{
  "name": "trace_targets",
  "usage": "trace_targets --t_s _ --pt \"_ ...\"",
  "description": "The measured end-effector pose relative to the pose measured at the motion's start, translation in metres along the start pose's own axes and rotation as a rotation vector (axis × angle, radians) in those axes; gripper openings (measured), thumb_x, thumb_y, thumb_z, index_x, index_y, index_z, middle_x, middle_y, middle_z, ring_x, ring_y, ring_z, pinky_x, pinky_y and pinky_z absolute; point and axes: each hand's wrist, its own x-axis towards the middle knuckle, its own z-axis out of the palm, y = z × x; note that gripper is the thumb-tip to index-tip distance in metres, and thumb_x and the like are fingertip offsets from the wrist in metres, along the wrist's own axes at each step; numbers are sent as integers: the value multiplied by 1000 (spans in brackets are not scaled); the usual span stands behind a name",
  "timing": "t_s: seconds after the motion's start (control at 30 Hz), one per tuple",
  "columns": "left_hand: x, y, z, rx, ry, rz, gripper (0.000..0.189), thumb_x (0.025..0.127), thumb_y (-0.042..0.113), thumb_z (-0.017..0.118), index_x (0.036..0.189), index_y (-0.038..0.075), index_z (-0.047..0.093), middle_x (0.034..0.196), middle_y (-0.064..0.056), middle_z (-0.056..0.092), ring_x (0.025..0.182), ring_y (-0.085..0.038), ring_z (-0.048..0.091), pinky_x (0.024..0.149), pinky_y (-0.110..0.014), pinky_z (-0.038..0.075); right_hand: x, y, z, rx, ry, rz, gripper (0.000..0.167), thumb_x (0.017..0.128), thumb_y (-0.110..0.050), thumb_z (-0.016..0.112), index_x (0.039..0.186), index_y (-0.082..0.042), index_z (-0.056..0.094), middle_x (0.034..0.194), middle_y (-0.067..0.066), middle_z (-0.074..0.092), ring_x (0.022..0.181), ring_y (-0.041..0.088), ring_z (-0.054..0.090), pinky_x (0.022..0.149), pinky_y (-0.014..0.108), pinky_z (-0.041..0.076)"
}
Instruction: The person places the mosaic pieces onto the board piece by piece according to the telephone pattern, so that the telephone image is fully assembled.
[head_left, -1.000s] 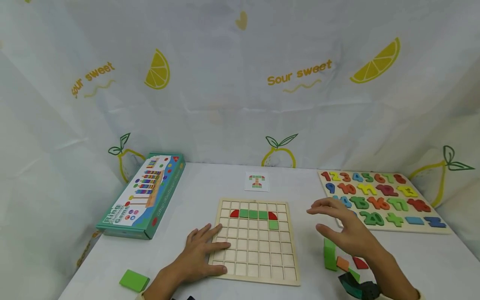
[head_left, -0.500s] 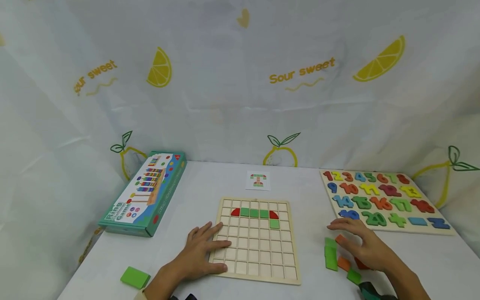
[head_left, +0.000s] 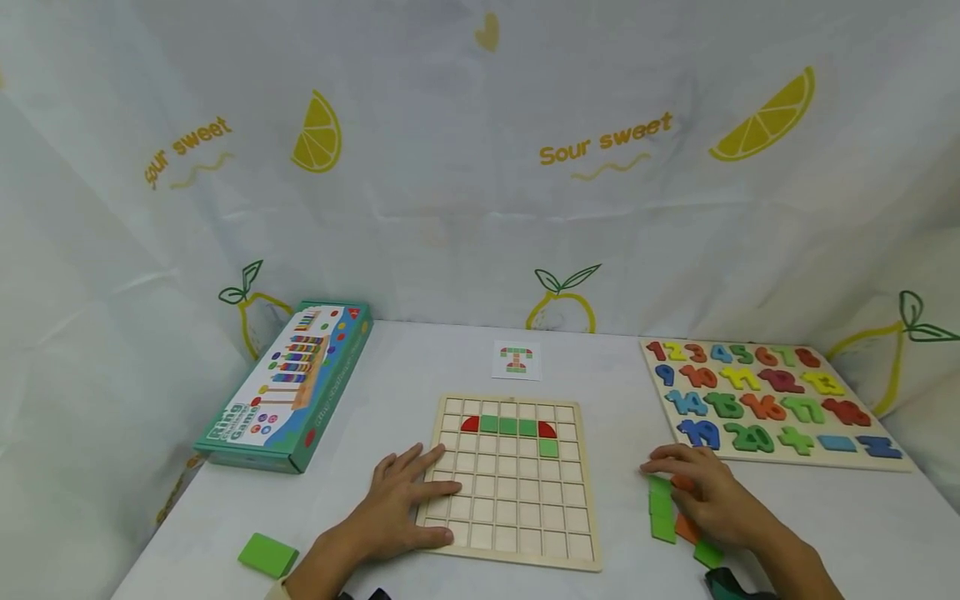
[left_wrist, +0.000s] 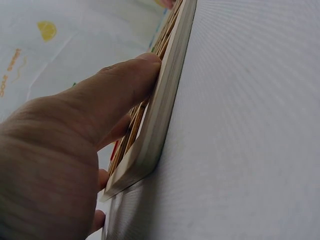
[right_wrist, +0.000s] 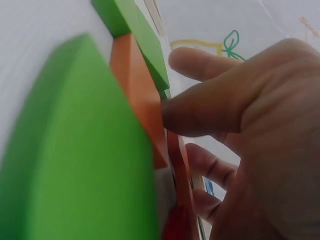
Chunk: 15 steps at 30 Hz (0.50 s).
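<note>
My left hand lies spread on the left edge of a wooden grid board. Its thumb rests on the rim in the left wrist view. Near the board's top sit a row of green squares between two red quarter-round tiles, and one green tile below the right end. My right hand is low over loose tiles, index fingertip beside the farthest green tile and thumb close to an orange tile. A large green tile fills the right wrist view's near side. The hand partly hides the tiles.
A pattern card lies beyond the board. A number puzzle stands at the right, a green game box at the left. One green block lies by the left forearm. A printed white cloth hangs behind.
My right hand has come down from above the table onto the loose tiles, its index finger now by the farthest green one. The left hand has stayed on the board.
</note>
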Motion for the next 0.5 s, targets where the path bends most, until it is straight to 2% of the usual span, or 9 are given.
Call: trace_targets --t_s 0.27,0.5 --pt "-1 -1 0 11 1 1 62 78 66 66 129 31 64 154 -5 30 141 -37 17 103 -66 8 4 -5 1 -91 -11 32 44 80 7 69 100 -32 70 117 1 56 107 30 46 85 61 34" --pt "-1 0 0 -1 0 -4 63 77 66 66 130 31 64 155 -5 30 141 -36 16 103 -65 7 3 -6 0 -127 -22 57 31 83 -1 72 99 -26 65 116 4 54 107 30 47 86 60 36"
